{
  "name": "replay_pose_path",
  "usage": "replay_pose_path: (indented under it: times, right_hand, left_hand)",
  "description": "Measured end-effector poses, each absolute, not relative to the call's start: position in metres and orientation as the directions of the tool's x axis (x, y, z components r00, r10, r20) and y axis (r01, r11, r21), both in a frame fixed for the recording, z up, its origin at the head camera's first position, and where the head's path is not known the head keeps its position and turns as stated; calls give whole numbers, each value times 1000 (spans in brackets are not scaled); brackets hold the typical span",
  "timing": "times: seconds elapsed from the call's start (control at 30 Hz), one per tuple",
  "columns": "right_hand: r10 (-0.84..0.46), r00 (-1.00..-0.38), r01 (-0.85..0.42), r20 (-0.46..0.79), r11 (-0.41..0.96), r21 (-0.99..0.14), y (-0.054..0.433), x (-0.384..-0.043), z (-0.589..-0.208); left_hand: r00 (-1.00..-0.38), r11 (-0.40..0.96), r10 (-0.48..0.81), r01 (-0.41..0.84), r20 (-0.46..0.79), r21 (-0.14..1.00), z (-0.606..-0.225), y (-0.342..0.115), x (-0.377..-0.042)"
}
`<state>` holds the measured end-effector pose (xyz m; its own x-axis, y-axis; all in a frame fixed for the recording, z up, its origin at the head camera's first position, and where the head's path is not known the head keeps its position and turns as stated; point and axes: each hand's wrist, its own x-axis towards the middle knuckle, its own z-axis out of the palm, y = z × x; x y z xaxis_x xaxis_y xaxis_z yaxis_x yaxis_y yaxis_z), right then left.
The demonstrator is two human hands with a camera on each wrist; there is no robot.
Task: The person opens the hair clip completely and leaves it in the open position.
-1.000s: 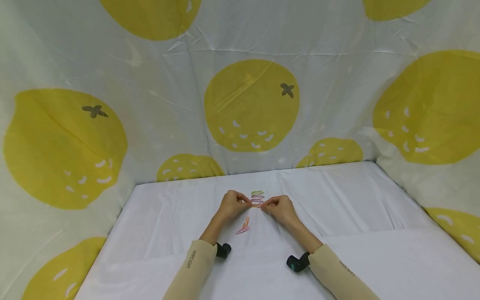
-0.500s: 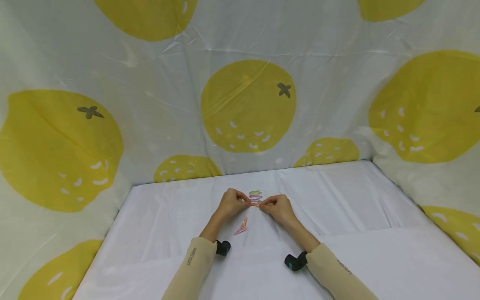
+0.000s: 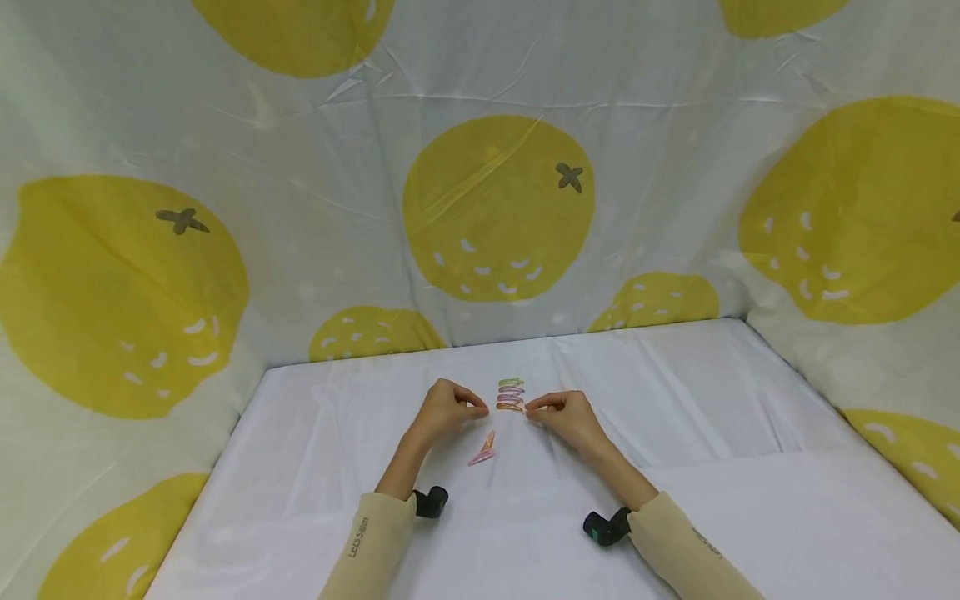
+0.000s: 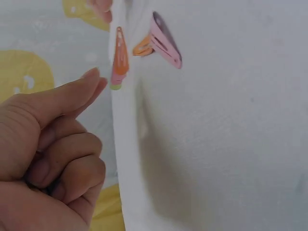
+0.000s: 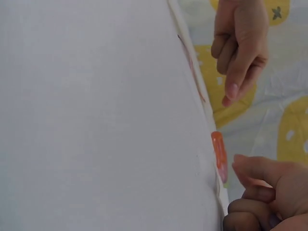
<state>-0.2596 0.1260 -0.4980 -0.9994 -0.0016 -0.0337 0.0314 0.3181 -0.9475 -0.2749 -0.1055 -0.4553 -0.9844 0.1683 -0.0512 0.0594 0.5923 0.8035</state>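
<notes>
A row of snap hair clips lies on the white cloth, with an orange hair clip [image 3: 509, 407] nearest me, pink and purple ones [image 3: 511, 390] behind it and a green one [image 3: 511, 381] farthest off. My left hand [image 3: 448, 408] is just left of the orange clip, apart from it. In the left wrist view its thumb and index tips meet with nothing between them, and the other fingers are curled. My right hand [image 3: 568, 419] is close by the clip's right end, fingers curled. The right wrist view shows a small gap between that hand [image 5: 274, 190] and the orange clip [image 5: 219, 149].
Nearer me lie two loose hair clips, an orange one [image 3: 489, 442] and a pink one [image 3: 482, 457], touching or overlapping. The white-covered table [image 3: 712, 517] meets a curtain with a yellow fruit print [image 3: 498, 208] at the back.
Both hands held the orange clip's ends earlier. They have let go, the left hand moving left and the right slightly right. The clip stays at the row's near end.
</notes>
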Motion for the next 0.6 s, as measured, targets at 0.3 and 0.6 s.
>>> replay_pose_path:
  times: [0.3, 0.6]
  right_hand:
    - [-208, -975, 3, -79, 346, -938, 134, -239, -500]
    - [-393, -919, -145, 23, 284, -948, 122, -224, -504]
  left_hand:
    - [-950, 660, 282, 90, -135, 746, -453, -111, -250]
    - [-913, 657, 376, 143, -157, 740, -459, -120, -237]
